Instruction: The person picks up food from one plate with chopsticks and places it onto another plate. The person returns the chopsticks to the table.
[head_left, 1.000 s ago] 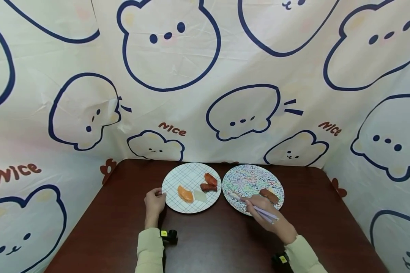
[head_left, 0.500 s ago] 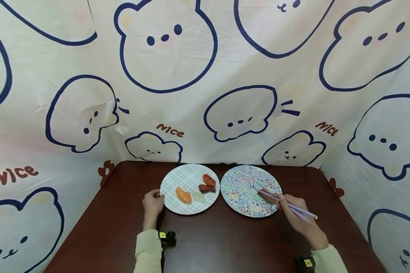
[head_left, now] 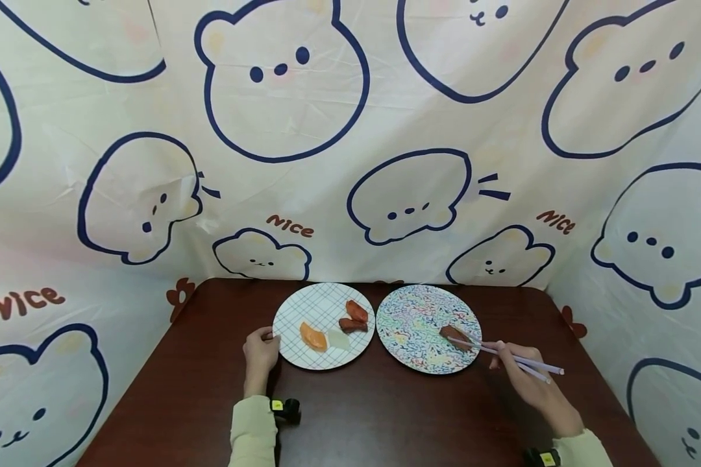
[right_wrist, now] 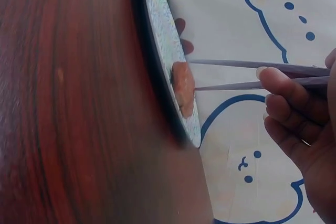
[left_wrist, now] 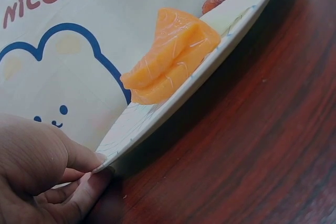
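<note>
In the head view my left hand [head_left: 261, 355] pinches the rim of a white plate with blue grid lines [head_left: 312, 301]. On that plate lie an orange salmon-like slice [head_left: 313, 337], a pale translucent piece [head_left: 339, 339] and two reddish-brown pieces [head_left: 356, 310]. The left wrist view shows the thumb [left_wrist: 86, 158] above the rim, other fingers beneath it. My right hand [head_left: 531, 383] holds a pair of pale purple chopsticks [head_left: 528, 361]. Their tips reach a brown meat-like piece [head_left: 457, 338] on the multicoloured speckled plate [head_left: 411, 318]; whether they grip it, I cannot tell.
Both plates stand side by side, rims nearly touching, toward the back of a dark brown wooden table [head_left: 380, 415]. A cloth with bear drawings [head_left: 280, 130] hangs close behind and along both sides. Black wrist cameras [head_left: 289, 410] sit at each wrist.
My right hand has drawn back to the right, and the chopstick tips went from the speckled plate's left part to the brown piece. The left hand keeps its hold on the grid plate.
</note>
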`<action>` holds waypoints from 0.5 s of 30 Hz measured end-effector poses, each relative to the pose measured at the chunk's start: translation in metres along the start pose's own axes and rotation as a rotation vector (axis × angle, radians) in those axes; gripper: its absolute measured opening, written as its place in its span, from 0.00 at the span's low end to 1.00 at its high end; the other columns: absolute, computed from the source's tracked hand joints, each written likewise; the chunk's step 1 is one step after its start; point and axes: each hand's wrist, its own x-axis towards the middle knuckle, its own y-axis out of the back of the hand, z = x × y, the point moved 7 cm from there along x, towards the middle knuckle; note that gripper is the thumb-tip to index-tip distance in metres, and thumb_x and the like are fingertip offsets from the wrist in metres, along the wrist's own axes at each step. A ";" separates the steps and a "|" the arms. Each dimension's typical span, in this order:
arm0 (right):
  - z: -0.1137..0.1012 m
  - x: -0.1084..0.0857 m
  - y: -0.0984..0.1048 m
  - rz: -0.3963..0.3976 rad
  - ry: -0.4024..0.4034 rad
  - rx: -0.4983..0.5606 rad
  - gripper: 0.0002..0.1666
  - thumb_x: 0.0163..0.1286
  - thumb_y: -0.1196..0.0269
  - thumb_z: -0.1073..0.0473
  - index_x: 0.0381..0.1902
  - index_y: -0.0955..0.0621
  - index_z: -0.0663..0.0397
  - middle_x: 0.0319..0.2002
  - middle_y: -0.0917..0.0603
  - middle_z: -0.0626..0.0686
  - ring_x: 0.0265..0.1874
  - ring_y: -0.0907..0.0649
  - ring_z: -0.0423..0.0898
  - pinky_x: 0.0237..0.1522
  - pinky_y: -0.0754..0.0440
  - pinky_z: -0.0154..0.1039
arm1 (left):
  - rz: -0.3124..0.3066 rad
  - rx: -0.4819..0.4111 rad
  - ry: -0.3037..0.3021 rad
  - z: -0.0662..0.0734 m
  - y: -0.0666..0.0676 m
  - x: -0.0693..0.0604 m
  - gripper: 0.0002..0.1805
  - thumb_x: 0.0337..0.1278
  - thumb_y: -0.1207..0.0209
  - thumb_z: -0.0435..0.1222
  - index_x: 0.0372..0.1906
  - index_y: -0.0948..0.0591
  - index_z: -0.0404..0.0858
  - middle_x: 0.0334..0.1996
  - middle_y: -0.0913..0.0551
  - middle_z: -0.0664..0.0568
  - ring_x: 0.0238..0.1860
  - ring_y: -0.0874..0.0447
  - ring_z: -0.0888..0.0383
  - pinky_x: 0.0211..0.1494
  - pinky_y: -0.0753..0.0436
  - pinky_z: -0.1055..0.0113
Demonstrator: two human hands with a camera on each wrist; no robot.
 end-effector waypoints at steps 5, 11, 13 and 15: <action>0.012 -0.003 0.002 -0.055 -0.107 0.007 0.26 0.84 0.51 0.56 0.27 0.14 0.51 0.36 0.10 0.54 0.27 0.23 0.37 0.25 0.29 0.33 | 0.012 0.015 -0.021 0.000 -0.001 0.001 0.20 0.71 0.45 0.31 0.62 0.23 0.24 0.54 0.21 0.29 0.55 0.19 0.34 0.52 0.18 0.44; 0.016 -0.004 -0.002 -0.113 -0.102 0.063 0.21 0.83 0.51 0.61 0.39 0.12 0.58 0.27 0.14 0.51 0.20 0.29 0.35 0.21 0.32 0.32 | 0.003 0.015 -0.016 -0.001 -0.002 0.001 0.21 0.72 0.45 0.31 0.63 0.24 0.24 0.54 0.21 0.29 0.55 0.19 0.34 0.52 0.18 0.44; 0.014 -0.005 -0.005 -0.118 -0.085 0.063 0.18 0.82 0.49 0.63 0.47 0.13 0.62 0.23 0.16 0.46 0.17 0.32 0.34 0.17 0.33 0.32 | 0.003 0.015 -0.013 -0.001 -0.001 0.001 0.21 0.72 0.45 0.32 0.63 0.24 0.24 0.54 0.22 0.29 0.56 0.19 0.34 0.52 0.18 0.44; 0.009 -0.005 -0.008 -0.112 -0.041 0.040 0.16 0.81 0.48 0.64 0.51 0.14 0.64 0.22 0.19 0.41 0.15 0.34 0.32 0.14 0.35 0.32 | 0.005 0.012 -0.010 -0.001 -0.001 0.001 0.21 0.71 0.45 0.31 0.63 0.24 0.24 0.54 0.22 0.29 0.56 0.19 0.35 0.52 0.17 0.45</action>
